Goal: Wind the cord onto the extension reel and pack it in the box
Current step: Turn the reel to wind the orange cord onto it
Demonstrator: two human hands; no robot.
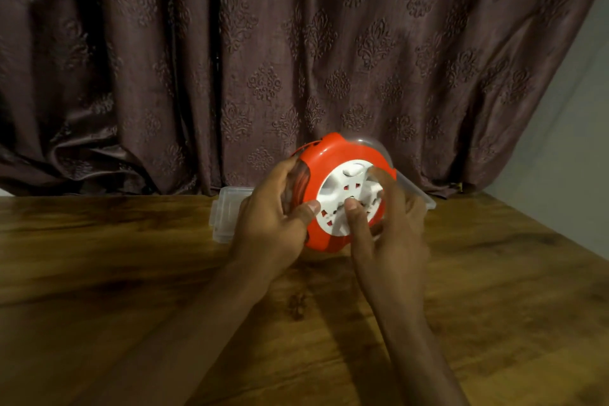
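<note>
The extension reel (333, 158) is a round orange case with a white socket face turned toward me, held tilted above the table. My left hand (273, 221) grips its left rim, thumb on the edge of the white face. My right hand (385, 224) is blurred on the right side of the face, thumb on the white disc and fingers curled over it. Orange cord shows wound inside the rim by my left fingers. A clear plastic box (227, 214) lies on the table right behind the reel, mostly hidden by it.
The wooden table (131, 273) spreads wide toward me and to the left. A dark patterned curtain (230, 59) hangs close behind the table's far edge. A pale wall (566, 142) stands at the right.
</note>
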